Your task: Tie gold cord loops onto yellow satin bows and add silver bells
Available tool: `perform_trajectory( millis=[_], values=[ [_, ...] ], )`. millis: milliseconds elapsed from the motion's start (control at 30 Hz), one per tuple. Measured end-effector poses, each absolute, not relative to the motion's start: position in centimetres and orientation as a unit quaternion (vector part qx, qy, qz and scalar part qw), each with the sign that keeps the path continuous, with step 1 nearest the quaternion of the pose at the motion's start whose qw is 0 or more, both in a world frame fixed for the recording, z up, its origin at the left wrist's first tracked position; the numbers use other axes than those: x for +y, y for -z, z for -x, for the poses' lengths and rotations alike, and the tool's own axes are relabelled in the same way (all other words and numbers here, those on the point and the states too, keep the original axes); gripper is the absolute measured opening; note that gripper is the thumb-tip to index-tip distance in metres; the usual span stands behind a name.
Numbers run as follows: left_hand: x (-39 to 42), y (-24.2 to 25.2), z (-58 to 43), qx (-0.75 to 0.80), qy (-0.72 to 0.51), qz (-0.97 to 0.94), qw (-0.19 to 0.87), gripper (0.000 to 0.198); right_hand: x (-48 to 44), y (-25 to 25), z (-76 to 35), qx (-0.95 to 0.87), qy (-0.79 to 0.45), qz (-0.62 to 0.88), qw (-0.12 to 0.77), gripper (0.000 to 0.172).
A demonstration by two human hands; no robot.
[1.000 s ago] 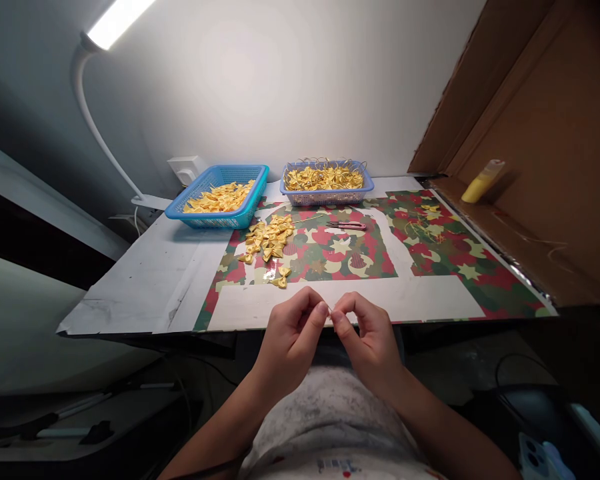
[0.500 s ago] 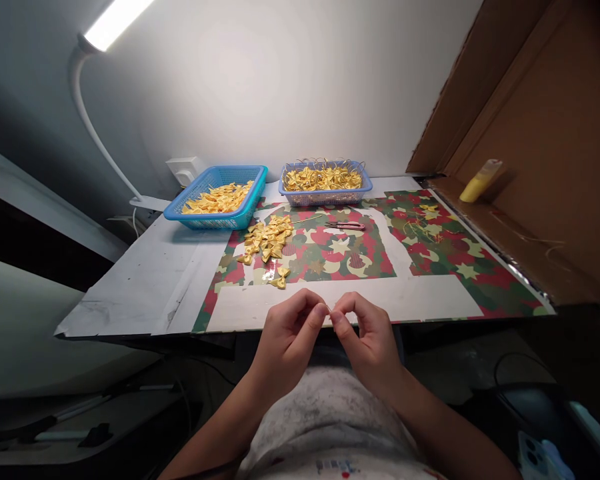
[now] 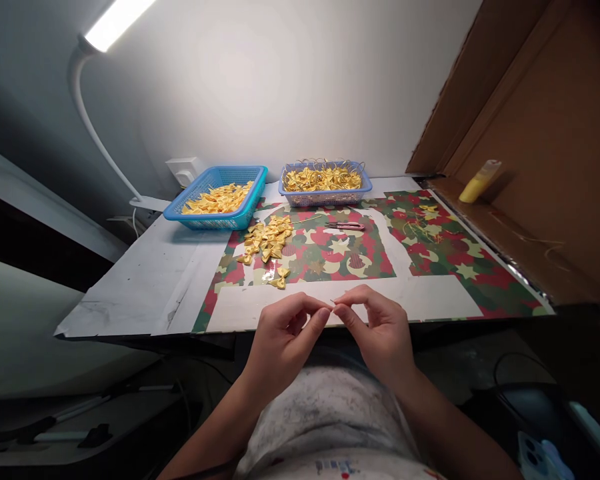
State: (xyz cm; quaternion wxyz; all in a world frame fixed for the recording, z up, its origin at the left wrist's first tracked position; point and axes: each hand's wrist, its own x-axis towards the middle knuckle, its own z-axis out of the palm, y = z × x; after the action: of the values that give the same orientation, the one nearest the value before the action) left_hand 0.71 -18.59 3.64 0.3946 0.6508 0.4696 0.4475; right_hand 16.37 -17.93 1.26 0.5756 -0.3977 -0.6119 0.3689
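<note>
Right at the near edge of the table (image 3: 130,293), the left hand (image 3: 280,340) and right hand (image 3: 375,330) are meeting fingertip to fingertip, each pinching between thumb and forefinger a tiny pale piece (image 3: 332,307) too small to make out. Beyond them a lone yellow ribbon bow (image 3: 281,278) and a heap of bows (image 3: 269,239) are lying on patterned paper (image 3: 430,267), while at the back a blue basket (image 3: 215,220) is holding plain bows and a lilac basket (image 3: 325,197) is holding bows with gold loops poking above its rim.

A lit desk lamp (image 3: 115,20) arcs over the table (image 3: 130,287) against a white wall (image 3: 290,80)
</note>
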Motion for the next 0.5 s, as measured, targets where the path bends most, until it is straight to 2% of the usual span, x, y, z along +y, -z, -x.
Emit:
perform_trajectory(
  millis=[200, 500],
  values=[
    [-18.3, -4.0, 0.2, 0.468, -0.411, -0.696, 0.357, 0.018, -17.4, -2.2, -17.1, -0.663, -0.341, 0.384, 0.546, 0.006],
    [-17.7, -4.9, 0.9, 0.460, -0.329, -0.755, 0.332, 0.024, -17.0, -2.4, -17.5, -0.696, -0.375, 0.373, 0.486, 0.007]
  ],
)
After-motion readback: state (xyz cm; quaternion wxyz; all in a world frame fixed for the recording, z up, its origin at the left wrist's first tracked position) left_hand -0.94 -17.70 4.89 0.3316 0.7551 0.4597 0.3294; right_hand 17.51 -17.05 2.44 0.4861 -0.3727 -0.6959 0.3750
